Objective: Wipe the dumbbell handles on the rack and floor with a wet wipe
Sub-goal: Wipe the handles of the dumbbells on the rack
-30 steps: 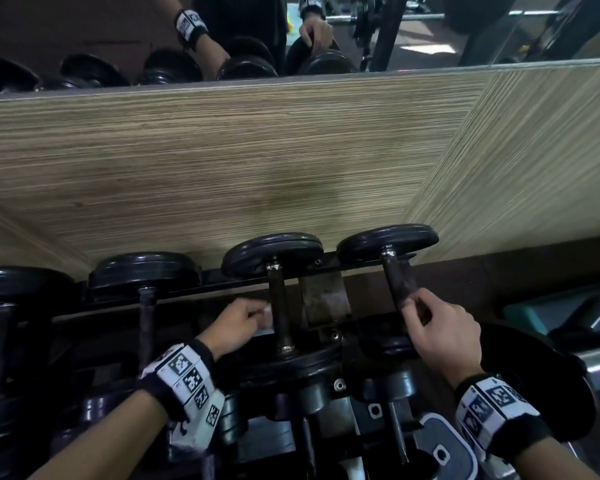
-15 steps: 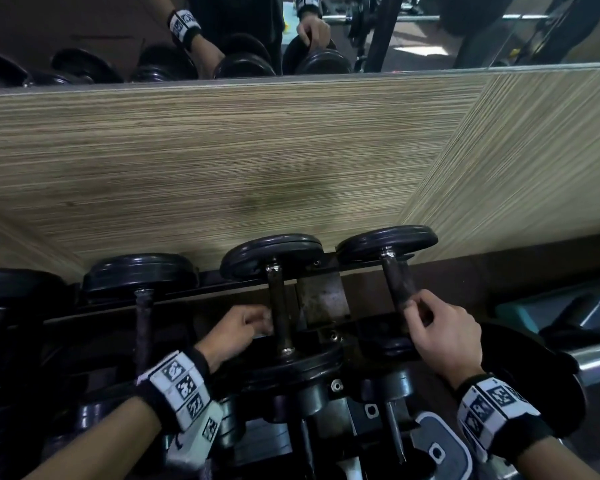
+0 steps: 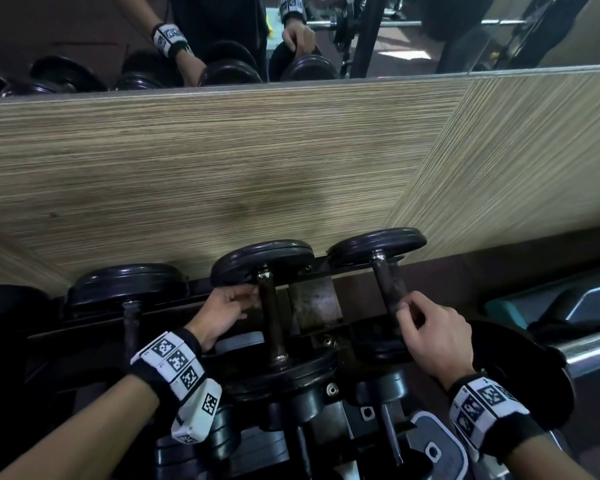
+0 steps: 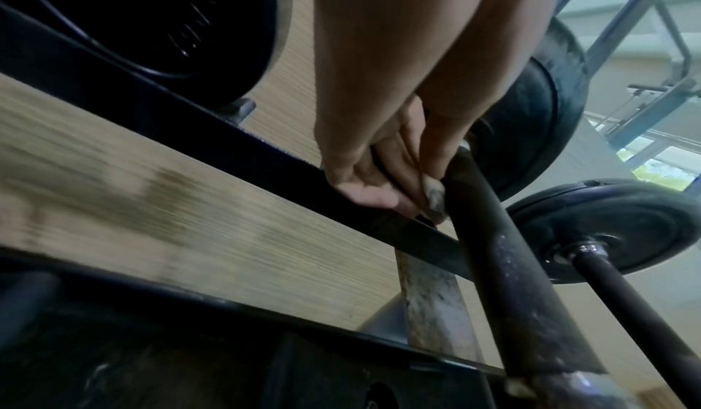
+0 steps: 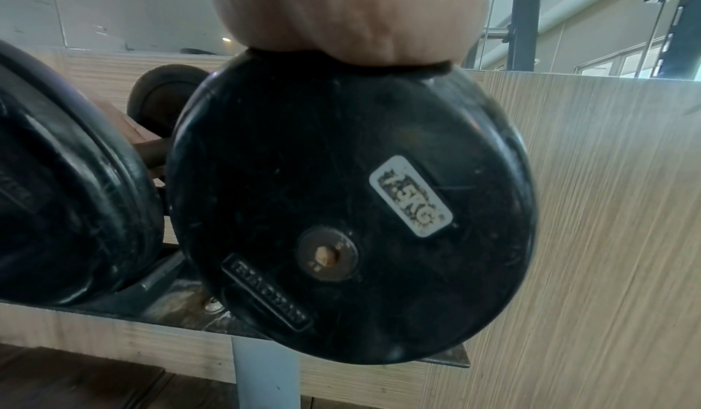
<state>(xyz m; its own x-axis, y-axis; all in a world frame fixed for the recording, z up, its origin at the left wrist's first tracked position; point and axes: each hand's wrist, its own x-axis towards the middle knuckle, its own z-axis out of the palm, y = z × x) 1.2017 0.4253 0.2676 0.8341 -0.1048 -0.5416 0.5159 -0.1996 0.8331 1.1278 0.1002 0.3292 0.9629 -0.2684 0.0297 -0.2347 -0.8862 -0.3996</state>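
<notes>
Black dumbbells lie across the top tier of the rack. My left hand reaches to the far end of the middle dumbbell's handle, just below its far plate. In the left wrist view its fingertips pinch a small, soiled wet wipe against that handle. My right hand grips the near part of the rightmost dumbbell's handle. The right wrist view shows that dumbbell's near plate, labelled 7.5KG, with the heel of my hand on its top edge.
A wood-grain panel rises right behind the rack, with a mirror above it. More dumbbells sit to the left and on the lower tier. A chrome bar and teal pad lie at the right.
My left hand has slid with the wipe up the middle handle toward the far plate. My right hand stays on the rightmost handle.
</notes>
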